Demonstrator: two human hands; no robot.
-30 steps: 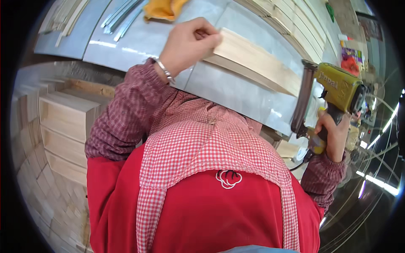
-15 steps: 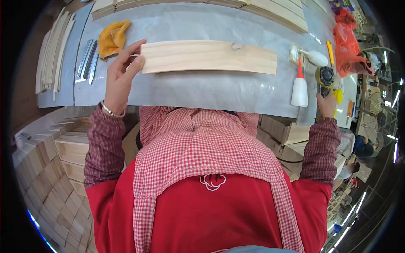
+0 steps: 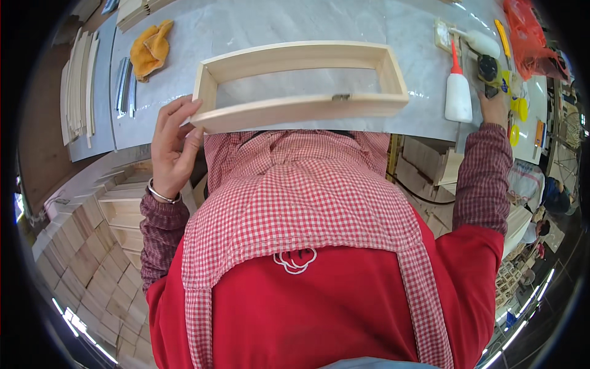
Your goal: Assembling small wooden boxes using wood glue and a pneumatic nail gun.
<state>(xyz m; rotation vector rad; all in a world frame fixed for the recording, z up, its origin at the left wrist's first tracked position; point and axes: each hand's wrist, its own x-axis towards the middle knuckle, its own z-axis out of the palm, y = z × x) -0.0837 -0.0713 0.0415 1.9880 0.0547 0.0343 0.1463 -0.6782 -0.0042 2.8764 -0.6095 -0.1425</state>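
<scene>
Wooden frame (image 3: 301,107) comes round, and what a change from half a second ago! Back then a long side lies broad and pale to the camera; now the open middle shows, with the grey tabletop (image 3: 344,21) visible through it. It sits at the near part of the table, its near long side right along the front edge, and the small dark mark is now on that side's upper edge.

Left hand (image 3: 175,147) is on the near left corner, fingers on one side, thumb on the other, pinching the wood between them; half a second ago it has that same end, just higher up the table.

Over on the right, the right hand (image 3: 493,112) is at the dark handle of the yellow-green handheld tool (image 3: 490,69). A second ago that tool is up beside the wood; now it's well apart from it, off by the white bottle with a red nozzle (image 3: 458,98). Fingers are mostly hidden there, so I cannot tell how tightly they close.

Far left, the orange cloth (image 3: 150,50) lies near the metal strips (image 3: 125,87), both apart from the frame.
</scene>
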